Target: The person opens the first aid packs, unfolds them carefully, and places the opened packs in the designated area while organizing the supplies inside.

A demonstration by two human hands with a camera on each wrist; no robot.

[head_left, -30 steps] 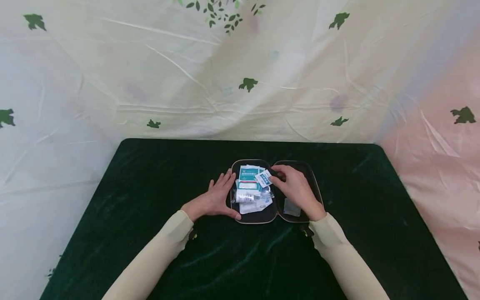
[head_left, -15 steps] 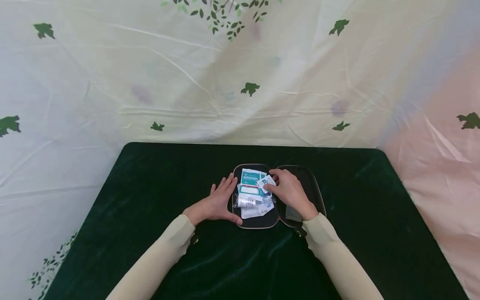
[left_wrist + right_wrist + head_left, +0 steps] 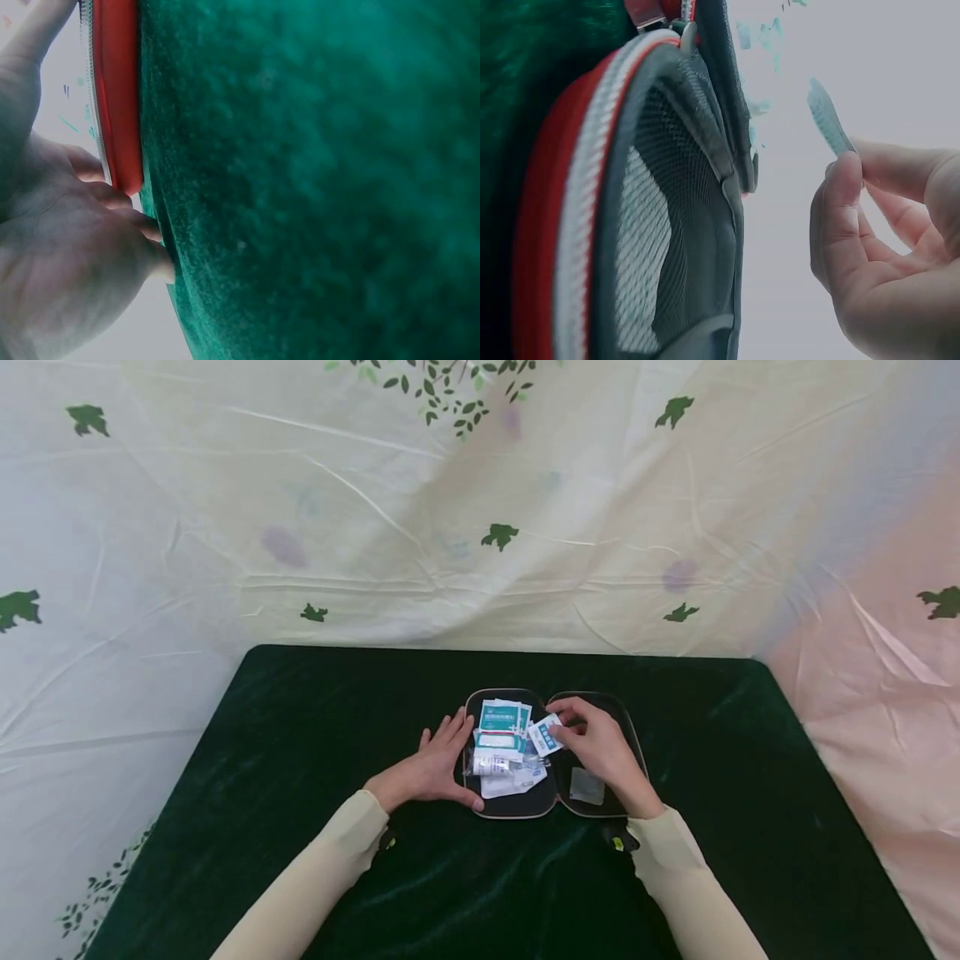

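A zippered case (image 3: 517, 811), red outside and black inside, lies unfolded in the head view. Its left half bears teal-and-white packets (image 3: 501, 718), a bagged white roll (image 3: 491, 766) and a white packet (image 3: 510, 783). With thumb and fingertips my right hand (image 3: 596, 747) pinches a small blue-and-white sachet (image 3: 545, 735); the right wrist view has this sachet (image 3: 827, 116) edge-on, held above the case. My left hand (image 3: 431, 768) rests against the case's left side, fingers straight and thumb at the near corner. In the left wrist view its fingers touch the red shell (image 3: 118, 97).
Behind the mesh of the case's right half sits a pale flat piece (image 3: 587, 786). Dark green velvet cloth (image 3: 337, 710) covers the table under the case. A pale curtain with leaf prints (image 3: 390, 527) hangs behind and along both sides.
The sachet in my right hand has shifted right, from over the teal packets to near the case's middle fold. My left hand stays at the case. The head view tilted slightly earlier.
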